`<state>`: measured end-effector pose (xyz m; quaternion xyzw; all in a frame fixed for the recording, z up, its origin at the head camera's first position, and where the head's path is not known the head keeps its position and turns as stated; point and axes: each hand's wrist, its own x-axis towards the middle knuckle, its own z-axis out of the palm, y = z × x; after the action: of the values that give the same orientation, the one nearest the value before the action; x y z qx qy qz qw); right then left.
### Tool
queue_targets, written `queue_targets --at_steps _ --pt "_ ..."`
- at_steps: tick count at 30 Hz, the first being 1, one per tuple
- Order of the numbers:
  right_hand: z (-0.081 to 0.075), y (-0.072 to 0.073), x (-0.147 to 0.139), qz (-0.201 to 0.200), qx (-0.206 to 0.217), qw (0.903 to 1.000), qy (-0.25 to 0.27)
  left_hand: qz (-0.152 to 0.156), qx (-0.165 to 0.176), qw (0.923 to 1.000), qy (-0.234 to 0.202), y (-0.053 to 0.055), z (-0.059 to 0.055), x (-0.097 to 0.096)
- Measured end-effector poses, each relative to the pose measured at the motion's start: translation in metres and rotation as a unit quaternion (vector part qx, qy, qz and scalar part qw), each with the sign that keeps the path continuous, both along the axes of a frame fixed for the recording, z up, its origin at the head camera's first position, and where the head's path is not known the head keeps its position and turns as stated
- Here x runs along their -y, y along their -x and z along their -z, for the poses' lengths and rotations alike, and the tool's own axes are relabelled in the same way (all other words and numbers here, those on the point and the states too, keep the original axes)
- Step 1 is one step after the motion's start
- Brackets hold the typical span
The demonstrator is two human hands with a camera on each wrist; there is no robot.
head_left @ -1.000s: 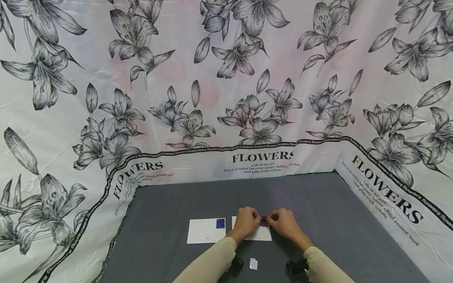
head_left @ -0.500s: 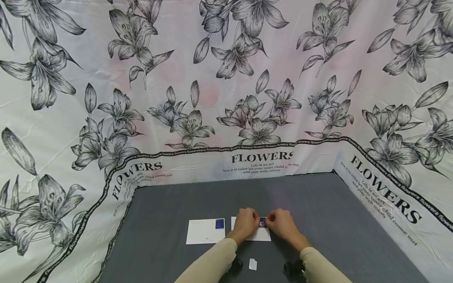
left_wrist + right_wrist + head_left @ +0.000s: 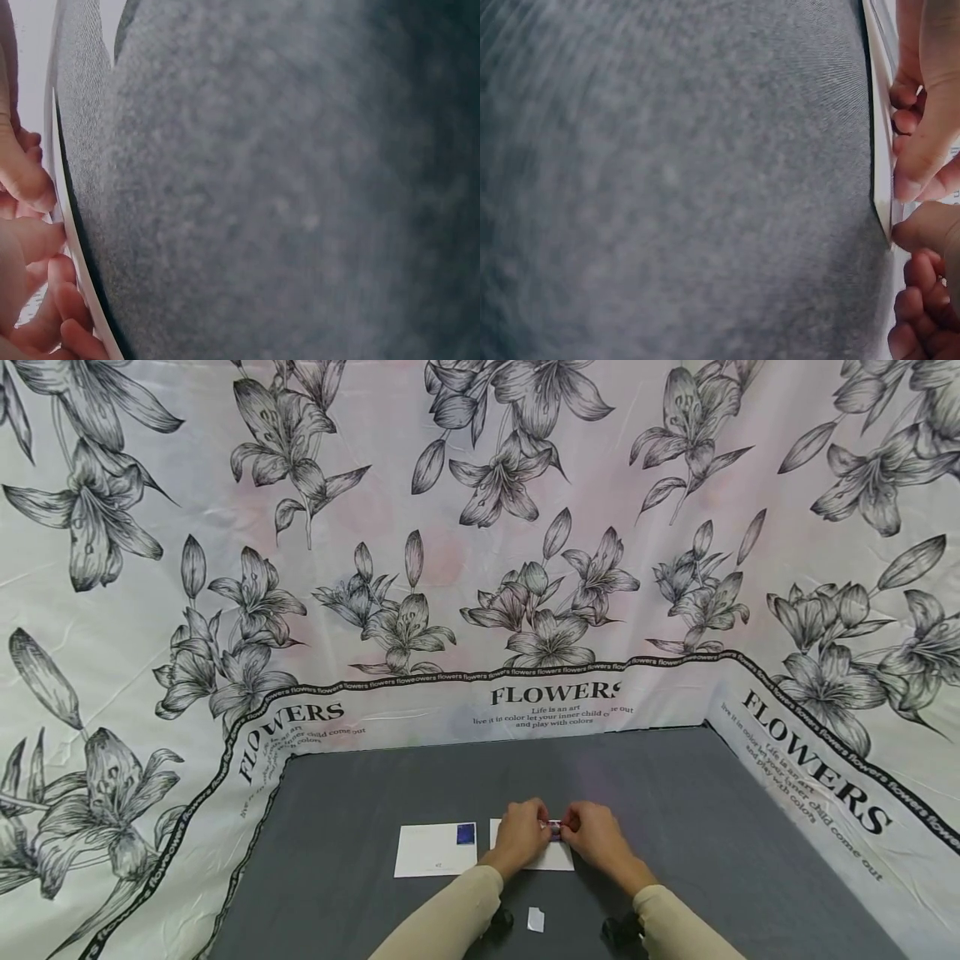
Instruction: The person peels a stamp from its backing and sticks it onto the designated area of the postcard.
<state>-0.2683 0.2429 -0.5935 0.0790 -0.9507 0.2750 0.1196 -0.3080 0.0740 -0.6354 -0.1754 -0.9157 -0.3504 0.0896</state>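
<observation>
Both hands meet over the upper right corner of a white envelope (image 3: pixel 551 858) on the grey table. Between their fingertips lies a small purple stamp (image 3: pixel 555 831), partly covered by the fingers. My left hand (image 3: pixel 522 833) pinches the stamp's left side, and my right hand (image 3: pixel 595 833) pinches its right side. In the wrist views the thumb tips nearly meet at the envelope's edge (image 3: pixel 883 157), with the other fingers curled. To the left lies another white envelope (image 3: pixel 431 853), bearing a dark blue stamp (image 3: pixel 466 833) in its upper right corner.
A small white scrap of paper (image 3: pixel 536 919) lies between the forearms, nearer the body. Dark objects (image 3: pixel 621 931) show beneath the wrists. A flower-printed curtain (image 3: pixel 555 610) encloses the back and sides of the grey table (image 3: pixel 360 793).
The purple stamp has come down slightly over the envelope's corner. My right hand has shifted a little left, closer to my left hand. The other envelope stays put.
</observation>
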Motion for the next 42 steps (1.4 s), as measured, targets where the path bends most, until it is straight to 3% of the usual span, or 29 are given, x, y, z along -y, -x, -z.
queue_targets --at_steps 4,7,11,14,19,21,30,35,42 --pt "0.001 0.003 0.001 -0.023 0.017 0.9996 0.008 0.022 -0.019 0.9995 0.009 -0.012 -0.019 0.006" --pt "-0.001 0.004 -0.001 -0.036 0.016 0.9992 0.004 0.038 -0.018 0.9990 0.013 -0.014 -0.025 0.009" --pt "-0.004 0.004 -0.005 -0.056 0.014 0.9983 -0.009 0.057 -0.002 0.9984 0.006 -0.003 -0.010 0.009" --pt "-0.007 0.003 -0.007 -0.072 0.013 0.9971 -0.021 0.067 0.008 0.9977 0.007 0.000 -0.008 0.009" --pt "-0.012 0.003 -0.009 -0.080 0.023 0.9959 -0.036 0.073 -0.005 0.9967 0.033 0.006 0.002 0.008" --pt "-0.013 0.003 -0.009 -0.081 0.029 0.9954 -0.042 0.069 -0.010 0.9967 0.040 0.011 0.012 0.007" --pt "-0.015 0.003 -0.009 -0.086 0.034 0.9931 -0.072 0.073 -0.013 0.9966 0.035 0.005 0.008 0.009" --pt "-0.018 0.004 -0.007 -0.086 0.033 0.9930 -0.075 0.067 -0.006 0.9973 0.030 0.008 0.012 0.009" --pt "-0.017 0.004 -0.008 -0.081 0.033 0.9937 -0.069 0.067 0.021 0.9973 0.021 0.004 0.002 0.010"
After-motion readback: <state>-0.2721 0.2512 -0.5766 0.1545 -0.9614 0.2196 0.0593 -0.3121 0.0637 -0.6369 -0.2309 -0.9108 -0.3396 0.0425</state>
